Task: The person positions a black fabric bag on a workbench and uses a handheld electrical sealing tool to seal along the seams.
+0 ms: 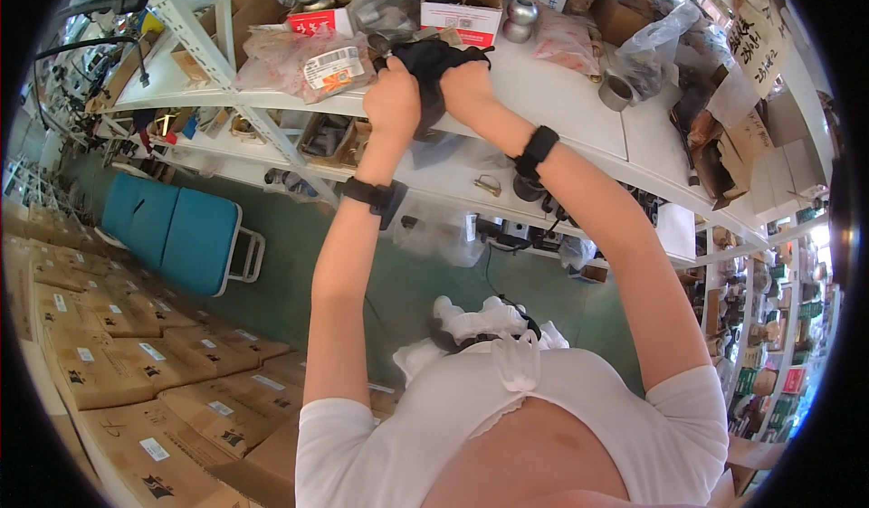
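Both my arms reach forward to a white shelf (543, 126). My left hand (394, 99) is closed on the left side of a limp black cloth (431, 63), beside a clear plastic bag (272, 63) with a white and orange label. With its fingers mostly hidden in the folds, my right hand (465, 94) grips the cloth's right side. A dark part of it hangs down over the shelf's front edge between my hands. Whether anything lies inside or under the cloth cannot be made out.
Behind my hands stand a red-and-white carton (462, 18) and shiny metal balls (520, 21). A metal ring (615, 92) sits to the right. A lower shelf (425, 169) holds boxes and parts. Stacked brown cartons (190, 363) and a blue folding seat (172, 232) are at left.
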{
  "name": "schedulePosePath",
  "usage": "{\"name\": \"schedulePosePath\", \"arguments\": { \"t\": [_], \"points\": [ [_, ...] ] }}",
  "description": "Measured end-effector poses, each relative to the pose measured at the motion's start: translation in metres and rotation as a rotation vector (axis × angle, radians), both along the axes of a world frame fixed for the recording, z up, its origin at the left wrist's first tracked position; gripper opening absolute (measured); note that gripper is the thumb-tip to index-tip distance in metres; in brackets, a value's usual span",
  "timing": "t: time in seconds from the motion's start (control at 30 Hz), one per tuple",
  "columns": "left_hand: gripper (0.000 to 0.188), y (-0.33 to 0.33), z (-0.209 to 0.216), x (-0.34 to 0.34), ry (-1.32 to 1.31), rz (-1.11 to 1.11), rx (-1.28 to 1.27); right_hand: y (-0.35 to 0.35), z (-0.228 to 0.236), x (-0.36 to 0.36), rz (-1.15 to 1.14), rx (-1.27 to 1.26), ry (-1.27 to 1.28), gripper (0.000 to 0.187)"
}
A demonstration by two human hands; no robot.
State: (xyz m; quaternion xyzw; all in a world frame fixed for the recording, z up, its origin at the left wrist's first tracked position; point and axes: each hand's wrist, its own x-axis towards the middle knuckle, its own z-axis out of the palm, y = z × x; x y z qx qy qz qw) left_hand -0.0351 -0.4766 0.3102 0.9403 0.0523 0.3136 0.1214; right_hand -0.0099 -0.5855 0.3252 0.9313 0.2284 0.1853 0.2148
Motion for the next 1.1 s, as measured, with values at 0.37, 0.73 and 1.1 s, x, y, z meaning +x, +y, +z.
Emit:
{"name": "schedulePosePath", "arguments": {
  "t": [0.37,0.73,1.1],
  "points": [
    [0.022,-0.015,-0.009,-0.025,0.043,0.029,-0.15,-0.016,-0.004,-0.007,0.135,0.058,-0.039,0.009],
    [0.019,-0.019,-0.016,-0.025,0.0,0.261,-0.1,-0.005,-0.02,0.005,0.134,0.071,-0.13,0.007],
    [0.029,-0.032,-0.049,-0.045,0.094,0.352,-0.313,-0.015,-0.036,-0.014,0.307,0.207,-0.291,0.006]
  ]
}}
